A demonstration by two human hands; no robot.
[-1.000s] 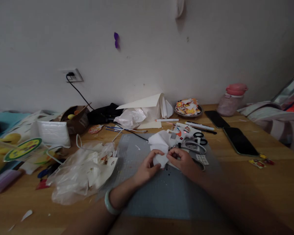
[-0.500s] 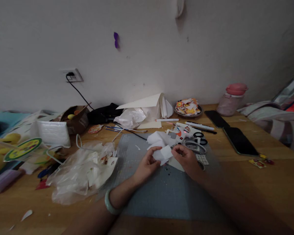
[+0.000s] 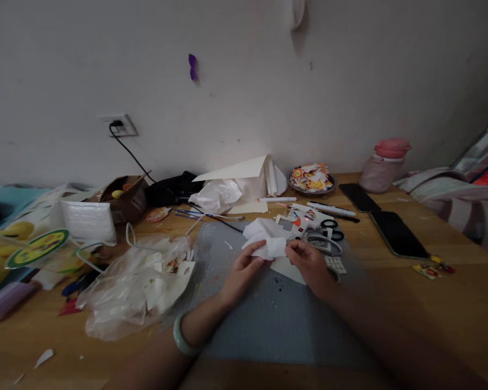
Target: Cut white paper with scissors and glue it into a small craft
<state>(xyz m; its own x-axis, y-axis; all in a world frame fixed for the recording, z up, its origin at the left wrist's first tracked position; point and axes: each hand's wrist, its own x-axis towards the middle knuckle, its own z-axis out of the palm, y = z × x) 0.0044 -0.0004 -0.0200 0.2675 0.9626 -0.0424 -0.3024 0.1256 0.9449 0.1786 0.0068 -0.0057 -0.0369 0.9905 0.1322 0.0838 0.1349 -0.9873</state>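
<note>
A white paper piece with folds (image 3: 275, 247) is held over the grey cutting mat (image 3: 264, 325). My left hand (image 3: 244, 268) pinches its left side between thumb and fingers. At the paper's right edge, my right hand (image 3: 307, 262) is closed with its fingertips together on it. More crumpled white paper (image 3: 260, 230) lies just behind, partly covered by the held piece. Beneath my right hand a pale sheet (image 3: 287, 269) rests on the mat. A white and orange glue gun (image 3: 299, 223) with a small red light, and black-handled scissors (image 3: 334, 230), lie behind my right hand.
Left of the mat lies a crumpled plastic bag (image 3: 126, 295). Two phones (image 3: 398, 234) and a pink-lidded bottle (image 3: 384, 165) stand or lie at the right. Markers (image 3: 333, 209), a bowl of cutouts (image 3: 312, 180) and a cardboard box (image 3: 126, 197) are along the wall.
The held paper has turned flatter and shifted slightly back against the crumpled paper. My left fingers have straightened somewhat along its edge; my right hand has barely moved.
</note>
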